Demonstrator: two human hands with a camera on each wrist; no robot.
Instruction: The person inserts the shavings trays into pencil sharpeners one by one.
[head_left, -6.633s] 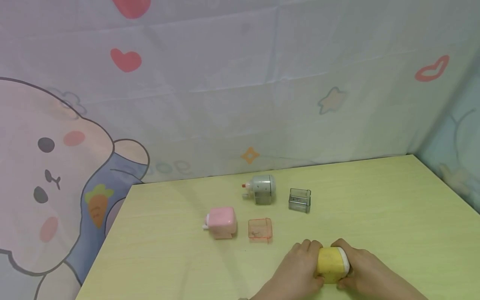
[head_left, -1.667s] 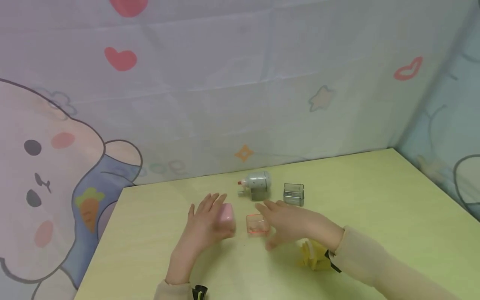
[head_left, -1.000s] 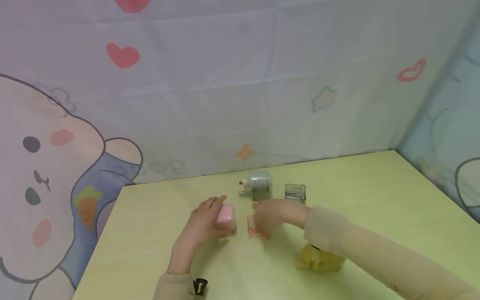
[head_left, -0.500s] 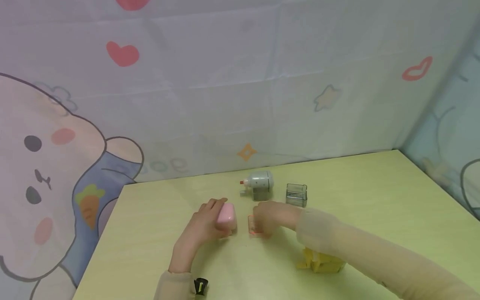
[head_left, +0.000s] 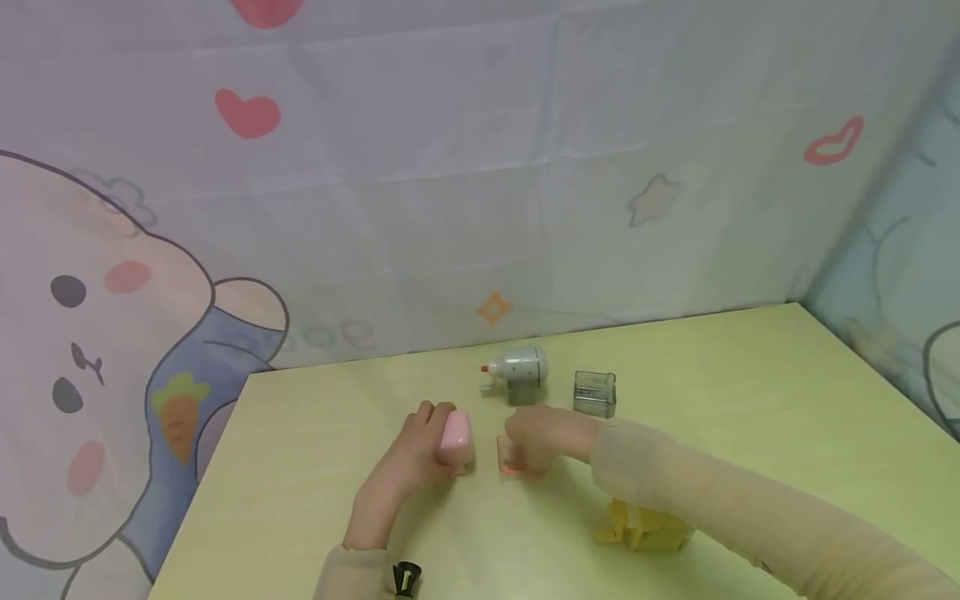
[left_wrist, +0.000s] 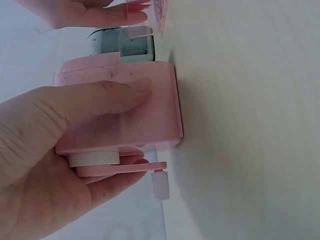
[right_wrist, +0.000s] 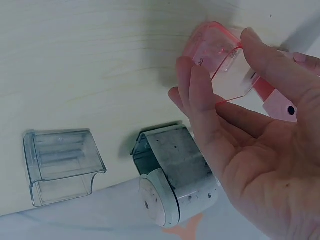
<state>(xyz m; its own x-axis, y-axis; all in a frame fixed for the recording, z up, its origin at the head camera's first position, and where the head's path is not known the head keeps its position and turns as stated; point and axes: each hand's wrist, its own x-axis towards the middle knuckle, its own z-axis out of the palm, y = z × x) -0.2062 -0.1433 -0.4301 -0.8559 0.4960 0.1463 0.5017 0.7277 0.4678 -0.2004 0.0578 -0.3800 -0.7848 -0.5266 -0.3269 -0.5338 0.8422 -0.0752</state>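
Note:
My left hand (head_left: 411, 454) grips a pink crank pencil sharpener (head_left: 455, 437). In the left wrist view its thumb lies along one side of the sharpener (left_wrist: 155, 117), and the small crank handle (left_wrist: 160, 185) sticks out past the fingers. To its right, my right hand (head_left: 534, 435) holds a clear pink shavings bin (head_left: 506, 457) between thumb and fingers. The right wrist view shows this bin (right_wrist: 225, 65) with its open side toward the palm. A short gap separates the bin from the sharpener.
A grey crank sharpener (head_left: 521, 368) lies behind the hands, with a clear smoky shavings bin (head_left: 595, 392) to its right. The yellow sharpener (head_left: 651, 529) sits partly under the right forearm. A patterned cloth (head_left: 420, 225) hangs behind the table (head_left: 300, 483).
Both hands have let go of the yellow sharpener. The left hand has taken hold of the pink sharpener, and the right hand has closed on the clear pink bin.

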